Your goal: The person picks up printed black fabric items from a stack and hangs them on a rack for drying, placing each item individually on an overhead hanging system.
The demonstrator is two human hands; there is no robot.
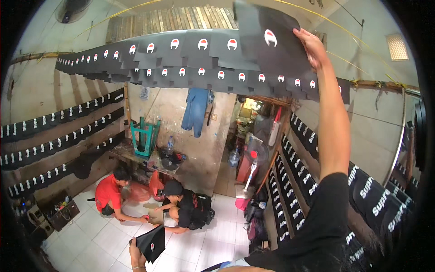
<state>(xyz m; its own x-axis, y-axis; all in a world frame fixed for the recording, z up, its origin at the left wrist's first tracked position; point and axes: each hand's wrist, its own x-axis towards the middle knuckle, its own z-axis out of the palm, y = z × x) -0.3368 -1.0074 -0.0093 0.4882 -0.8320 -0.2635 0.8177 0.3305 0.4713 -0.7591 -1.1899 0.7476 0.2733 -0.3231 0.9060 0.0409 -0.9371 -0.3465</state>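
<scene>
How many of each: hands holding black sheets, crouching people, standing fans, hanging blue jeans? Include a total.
Left hand and right hand, holding black sheets: 2
Crouching people: 2
Standing fans: 1
Hanging blue jeans: 1
Total: 6

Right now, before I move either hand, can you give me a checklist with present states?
1. Right hand holding the raised black sheet by its right edge: ok.
2. Left hand holding the lower black sheet: ok.
3. Emblem on the raised black sheet facing the camera: ok.
4. Raised black sheet touching the hanging row of sheets: cannot tell; they overlap in view.
5. Person in red away from the raised black sheet: ok, crouching on the floor.
</scene>
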